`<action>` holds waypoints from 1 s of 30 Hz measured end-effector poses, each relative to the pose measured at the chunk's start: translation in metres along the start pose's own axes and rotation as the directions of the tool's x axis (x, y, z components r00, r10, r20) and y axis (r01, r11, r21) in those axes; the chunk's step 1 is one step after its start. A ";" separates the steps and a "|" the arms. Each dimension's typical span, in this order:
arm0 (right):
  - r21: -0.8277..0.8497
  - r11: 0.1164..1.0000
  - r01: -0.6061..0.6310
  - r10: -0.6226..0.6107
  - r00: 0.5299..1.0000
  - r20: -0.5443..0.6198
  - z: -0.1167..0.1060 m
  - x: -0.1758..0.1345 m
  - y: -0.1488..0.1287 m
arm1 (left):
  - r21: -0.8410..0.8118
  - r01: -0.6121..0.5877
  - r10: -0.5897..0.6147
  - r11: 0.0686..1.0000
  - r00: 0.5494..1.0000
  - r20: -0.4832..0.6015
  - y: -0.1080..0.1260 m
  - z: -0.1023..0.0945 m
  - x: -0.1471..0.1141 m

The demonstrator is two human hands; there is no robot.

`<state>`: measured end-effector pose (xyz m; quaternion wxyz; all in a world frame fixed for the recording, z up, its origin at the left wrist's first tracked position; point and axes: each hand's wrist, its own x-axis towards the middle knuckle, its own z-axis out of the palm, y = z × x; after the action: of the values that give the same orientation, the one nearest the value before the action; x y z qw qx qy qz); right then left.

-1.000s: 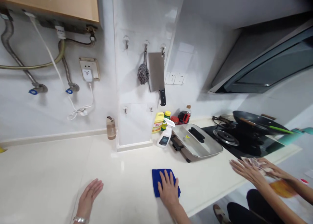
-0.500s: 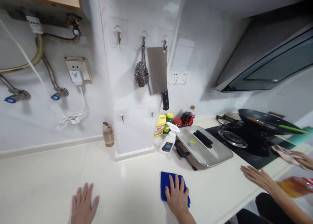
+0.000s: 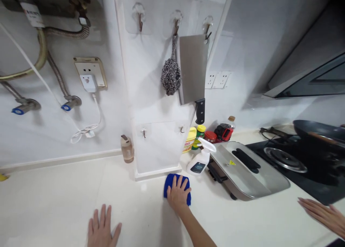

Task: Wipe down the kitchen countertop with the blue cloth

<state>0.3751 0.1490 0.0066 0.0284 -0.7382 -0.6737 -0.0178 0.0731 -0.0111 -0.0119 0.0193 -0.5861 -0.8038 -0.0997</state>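
Observation:
My right hand (image 3: 178, 193) lies flat with fingers spread on a folded blue cloth (image 3: 167, 184), pressing it to the white countertop (image 3: 134, 218) close to the foot of a wall pillar. At the lower left, my left hand (image 3: 101, 231) rests palm down on the bare counter, fingers apart. A white spray bottle (image 3: 201, 162) stands upright just right of the cloth. Beyond it sits a rectangular electric pan (image 3: 242, 168) with a grey lid and black handle. Left of the pillar is a small brownish bottle (image 3: 127, 150).
A cleaver (image 3: 192, 71) and a steel-wool scrubber (image 3: 171, 77) hang from pillar hooks. Several bottles and jars (image 3: 210, 136) stand behind the spray bottle. At right are a black cooktop (image 3: 283, 160), a wok (image 3: 318, 132) and another person's hand (image 3: 322, 214) over the counter edge.
My right hand has slid the blue cloth forward and left, toward the pillar. The view has shifted closer to the pillar. Less of the other person shows at right.

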 end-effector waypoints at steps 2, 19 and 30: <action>0.056 0.996 0.073 -0.072 0.997 -0.006 0.001 -0.016 -0.019 | 0.004 0.000 0.000 1.000 1.000 -0.006 0.001 -0.002 0.000; 0.375 0.872 0.314 -0.106 0.870 -0.482 0.030 -0.148 0.126 | -0.181 -0.146 0.151 0.972 0.988 0.011 0.056 0.009 0.004; 0.248 0.900 0.360 -0.193 0.836 -0.514 0.035 -0.164 0.183 | -0.229 -0.552 0.566 0.802 0.825 -0.007 0.211 0.028 0.004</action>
<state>0.5418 -0.0279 -0.0419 0.3153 -0.5881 -0.7395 -0.0885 0.2737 0.0597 -0.0093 -0.0420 -0.7980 -0.5795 -0.1602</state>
